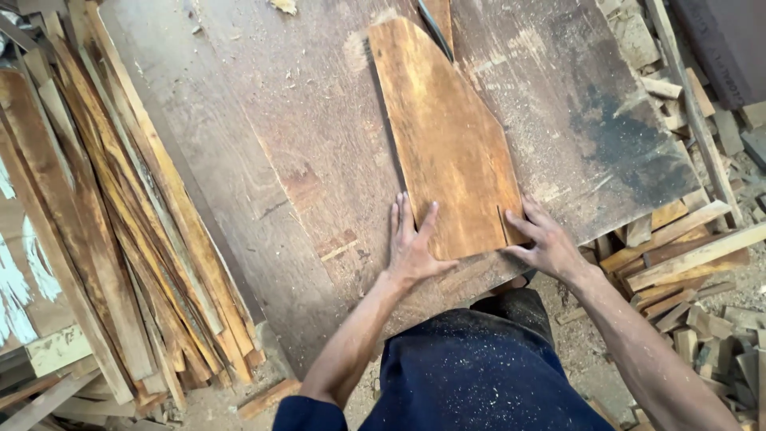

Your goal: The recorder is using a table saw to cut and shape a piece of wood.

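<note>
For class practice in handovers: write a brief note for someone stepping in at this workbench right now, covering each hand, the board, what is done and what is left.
Left hand: flat, fingers spread, on the near left corner of the angled wooden board.
Right hand: open, fingertips on the board's near right edge, beside a short dark cut line.
Board lies flat on the worn worktable, a thin dark blade at its far end.
Done: that short cut shows.
Left: the rest looks uncut.
Offcuts are stacked left.
</note>
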